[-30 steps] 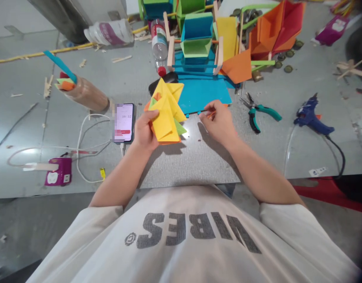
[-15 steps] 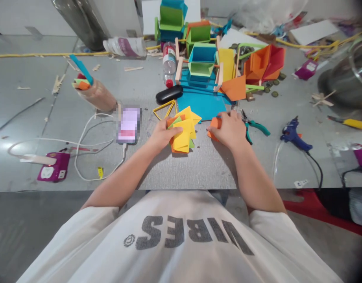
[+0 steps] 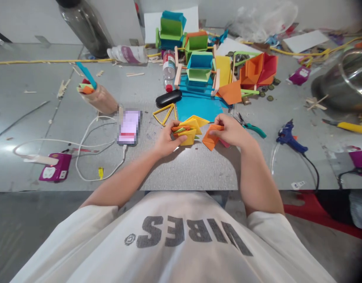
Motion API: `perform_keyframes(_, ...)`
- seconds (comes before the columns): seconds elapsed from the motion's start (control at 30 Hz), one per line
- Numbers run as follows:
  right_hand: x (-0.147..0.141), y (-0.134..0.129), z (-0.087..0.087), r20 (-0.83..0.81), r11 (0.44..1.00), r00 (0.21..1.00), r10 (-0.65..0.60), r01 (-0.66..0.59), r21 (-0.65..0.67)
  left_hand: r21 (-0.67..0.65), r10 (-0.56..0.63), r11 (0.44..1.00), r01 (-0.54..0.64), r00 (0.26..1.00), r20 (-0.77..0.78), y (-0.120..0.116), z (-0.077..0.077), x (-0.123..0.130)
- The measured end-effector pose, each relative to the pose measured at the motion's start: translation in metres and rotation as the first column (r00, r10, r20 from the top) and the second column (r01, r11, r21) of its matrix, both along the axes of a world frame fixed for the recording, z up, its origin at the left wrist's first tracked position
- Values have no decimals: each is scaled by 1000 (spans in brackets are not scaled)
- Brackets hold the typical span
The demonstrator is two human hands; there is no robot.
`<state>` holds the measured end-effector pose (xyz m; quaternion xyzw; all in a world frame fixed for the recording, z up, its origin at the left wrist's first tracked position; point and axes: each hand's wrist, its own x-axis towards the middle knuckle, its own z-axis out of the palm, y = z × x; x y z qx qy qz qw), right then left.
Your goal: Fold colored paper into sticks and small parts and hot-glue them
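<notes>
Your left hand (image 3: 168, 141) is now tipping its tightly gripped yellow paper bundle (image 3: 191, 135), exposing layered edges; your right hand (image 3: 231, 130) is pinching folded orange paper (image 3: 211, 137) at the bundle's three o'clock, occupying both.

Yellow bundle (image 3: 190, 136): creased matt paper | orange piece (image 3: 211, 138): folded matt paper | tabletop (image 3: 175, 171): finely rough, catching a dull shine from where I stand | black case (image 3: 169, 98): smooth, glossy | red-capped bottle (image 3: 169, 73): clear shiny plastic | pliers (image 3: 256, 130): plastic-looking teal grips | shirt (image 3: 181, 263): matt cloth | craft stick (image 3: 135, 74): bare wood
</notes>
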<state>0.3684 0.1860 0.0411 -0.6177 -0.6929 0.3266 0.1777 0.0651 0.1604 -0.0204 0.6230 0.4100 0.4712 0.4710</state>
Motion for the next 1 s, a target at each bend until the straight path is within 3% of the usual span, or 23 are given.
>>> perform_keyframes(0.1, 7, -1, 7, -325, 991, 936, 136, -130, 39, -56, 28, 998, -24, 997, 69, -2, 0, 2)
perform_keyframes(0.2, -5, -5, 4, -473, 987, 866, 159, -130, 94, -86, 19, 996, -10, 994, 107, -4, 2, 4)
perform_keyframes(0.43, -42, -13, -8, -419, 975, 896, 147, -59, 216, -48, -38, 998, 45, 989, 145, -8, 4, 9)
perform_keyframes(0.6, -43, -20, -2, -278, 912, 913, 299, -189, 363, 73, -94, 994, 84, 984, 151, -7, 3, 11)
perform_keyframes(0.73, -45, -28, 2, -206, 911, 917, 342, -270, 313, 22, -147, 989, 145, 976, 163, -9, 1, 12)
perform_keyframes(0.87, -35, -24, -3, -310, 947, 929, 200, -101, 306, -25, -53, 998, 58, 983, 175, -13, 1, 13)
perform_keyframes(1.0, -32, -16, -16, -481, 938, 854, 198, -21, 347, -50, 77, 996, -70, 982, 171, -8, 1, 14)
